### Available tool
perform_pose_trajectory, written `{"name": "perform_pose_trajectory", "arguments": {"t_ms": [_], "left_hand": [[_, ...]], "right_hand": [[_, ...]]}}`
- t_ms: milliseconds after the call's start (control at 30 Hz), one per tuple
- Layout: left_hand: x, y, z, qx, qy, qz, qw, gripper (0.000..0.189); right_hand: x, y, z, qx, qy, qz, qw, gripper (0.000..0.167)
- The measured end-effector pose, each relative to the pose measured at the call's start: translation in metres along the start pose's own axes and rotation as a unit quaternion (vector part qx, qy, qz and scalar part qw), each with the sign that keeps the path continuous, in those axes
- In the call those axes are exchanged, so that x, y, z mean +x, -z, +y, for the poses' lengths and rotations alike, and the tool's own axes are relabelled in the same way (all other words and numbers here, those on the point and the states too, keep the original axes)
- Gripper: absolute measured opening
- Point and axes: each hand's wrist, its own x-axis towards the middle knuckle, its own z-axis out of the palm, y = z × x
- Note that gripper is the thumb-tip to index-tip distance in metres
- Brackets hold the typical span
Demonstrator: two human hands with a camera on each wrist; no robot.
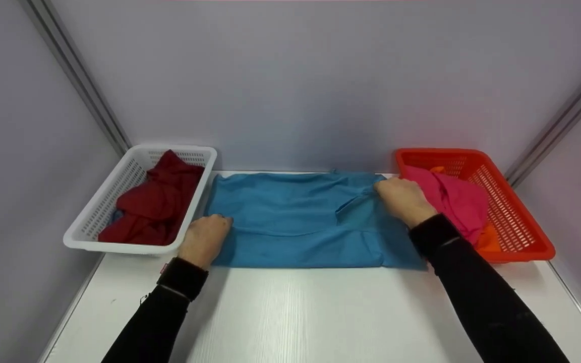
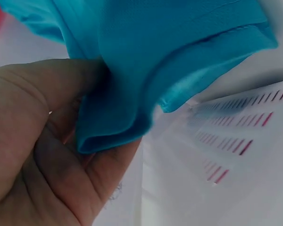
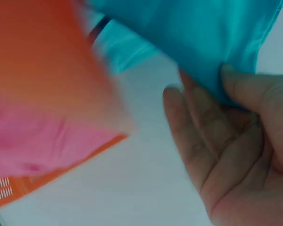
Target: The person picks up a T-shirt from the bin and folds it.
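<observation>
A blue garment (image 1: 280, 206) lies spread on the white table, with a long crease across it and its near edge roughly straight. At its left side my left hand (image 1: 206, 241) pinches the fabric. The left wrist view shows a folded, hemmed part of the garment (image 2: 127, 94) between thumb and fingers of the left hand (image 2: 52, 136). My right hand (image 1: 404, 201) grips the garment near its far right corner. In the right wrist view the right hand (image 3: 236, 136) pinches an edge of the blue fabric (image 3: 203, 42) between thumb and fingers.
To the left stands a white basket (image 1: 73, 237) holding dark red cloth (image 1: 154, 201). A red-orange basket (image 1: 517, 212) on the right holds pink cloth (image 1: 457, 196) and some orange cloth (image 1: 489, 239). Grey panels (image 1: 295, 75) wall the table at the back and sides.
</observation>
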Motion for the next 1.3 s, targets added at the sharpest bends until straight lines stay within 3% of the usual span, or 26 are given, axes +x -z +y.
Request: {"name": "perform_pose_trajectory", "arguments": {"t_ms": [167,267,367,533,667,767,833,933,1033,1133,1300], "left_hand": [[0.007,-0.002,0.003,-0.006,0.022,0.005,0.9997,0.012],[0.012,-0.005,0.005,-0.019,0.031,0.004,0.9993,0.014],[0.016,-0.007,0.007,-0.021,0.049,-0.019,0.9984,0.013],[0.021,-0.009,0.011,-0.006,0.108,-0.073,0.9914,0.012],[0.023,-0.006,0.018,0.012,0.126,-0.064,0.9899,0.013],[0.024,-0.005,0.024,0.026,0.103,-0.058,0.9927,0.016],[0.025,-0.007,0.029,0.022,0.067,-0.06,0.9957,0.017],[0.028,-0.015,0.037,-0.048,0.001,-0.048,0.9977,0.024],[0.031,-0.025,0.043,-0.138,-0.055,-0.057,0.9872,0.045],[0.031,-0.032,0.046,-0.184,-0.063,-0.086,0.9771,0.06],[0.028,-0.036,0.044,-0.177,-0.044,-0.109,0.9772,0.065]], "right_hand": [[0.01,-0.001,-0.011,-0.015,-0.028,-0.005,0.9995,0.017],[0.015,-0.004,-0.016,-0.017,-0.059,-0.024,0.9978,0.02],[0.022,-0.011,-0.02,-0.037,-0.079,-0.036,0.9955,0.015],[0.034,-0.028,-0.026,-0.071,-0.128,-0.031,0.9887,0.006],[0.037,-0.038,-0.034,-0.062,-0.16,-0.011,0.9852,0.016],[0.036,-0.043,-0.043,-0.033,-0.15,-0.022,0.9879,0.029],[0.033,-0.044,-0.051,0.005,-0.128,-0.048,0.9906,0.032],[0.027,-0.049,-0.062,0.089,-0.095,-0.11,0.9853,0.046],[0.021,-0.057,-0.067,0.152,-0.084,-0.175,0.9691,0.07],[0.015,-0.064,-0.066,0.169,-0.079,-0.207,0.9604,0.09],[0.004,-0.073,-0.062,0.164,-0.058,-0.199,0.9643,0.099]]}}
